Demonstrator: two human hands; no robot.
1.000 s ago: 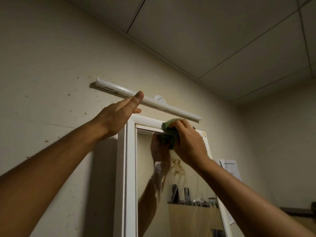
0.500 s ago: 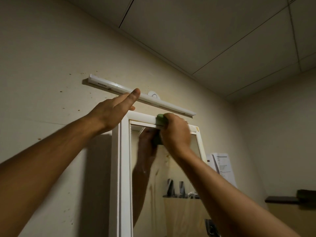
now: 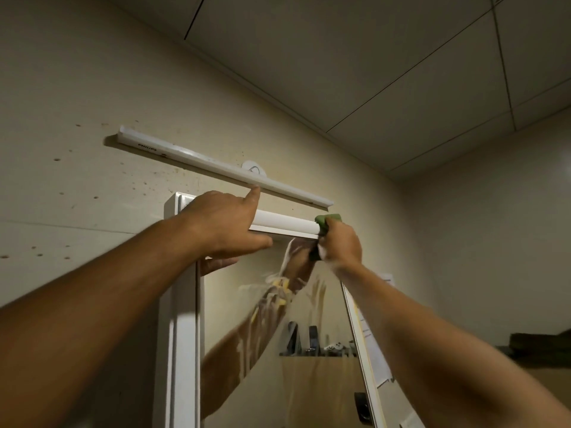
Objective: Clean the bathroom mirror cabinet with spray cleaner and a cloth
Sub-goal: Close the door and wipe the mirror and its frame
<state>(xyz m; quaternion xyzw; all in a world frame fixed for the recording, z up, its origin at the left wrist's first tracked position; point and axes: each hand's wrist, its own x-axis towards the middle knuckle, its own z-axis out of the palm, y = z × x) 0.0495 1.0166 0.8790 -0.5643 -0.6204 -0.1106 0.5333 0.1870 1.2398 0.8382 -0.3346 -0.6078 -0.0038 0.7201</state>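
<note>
The white-framed mirror cabinet (image 3: 180, 335) hangs on the beige wall, seen from below. My left hand (image 3: 222, 225) rests on its top left corner, thumb under the top rail and index finger pointing up. My right hand (image 3: 340, 242) grips a green cloth (image 3: 327, 220) pressed over the right end of the top rail (image 3: 284, 223). The mirror glass (image 3: 309, 350) reflects both arms and shows streaks of wet cleaner. No spray bottle is in view.
A long white light bar (image 3: 216, 166) is fixed to the wall just above the cabinet, close to my left index finger. A sheet of paper (image 3: 375, 350) hangs right of the mirror. A dark shelf (image 3: 539, 342) sits on the far right wall.
My right hand has slid the green cloth to the right along the top rail, to its right end. My left hand has stayed on the top left corner.
</note>
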